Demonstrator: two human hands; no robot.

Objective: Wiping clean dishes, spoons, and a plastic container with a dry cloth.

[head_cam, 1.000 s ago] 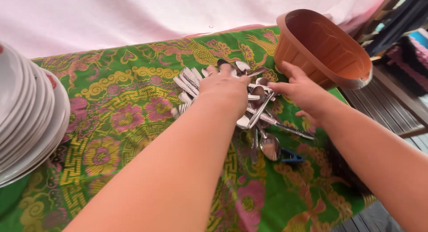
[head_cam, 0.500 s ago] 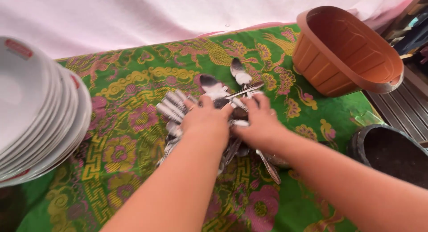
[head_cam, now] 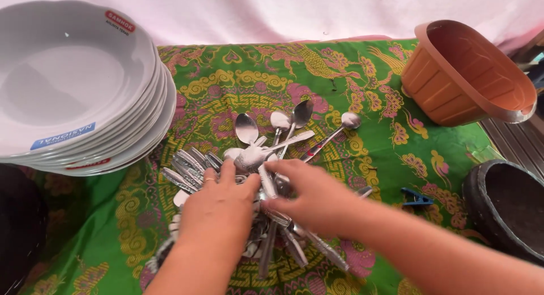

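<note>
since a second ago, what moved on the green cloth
Both hands came together over the spoon pile: the left hand lies flat on it, and the right hand, earlier out toward the orange basket, now pinches a handle. The spoons look more gathered. The stacked white bowls and basket look unmoved.

Both hands, left hand (head_cam: 218,210) and right hand (head_cam: 317,198), press on a spoon pile (head_cam: 266,153) beside stacked white bowls (head_cam: 79,85).

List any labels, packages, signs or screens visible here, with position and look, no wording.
Red sticker: small oval with pale lettering, on the far rim of the top white bowl, upper left.
Blue sticker: narrow strip with white lettering, on that bowl's near rim.
No packages, signs or screens visible.
</note>
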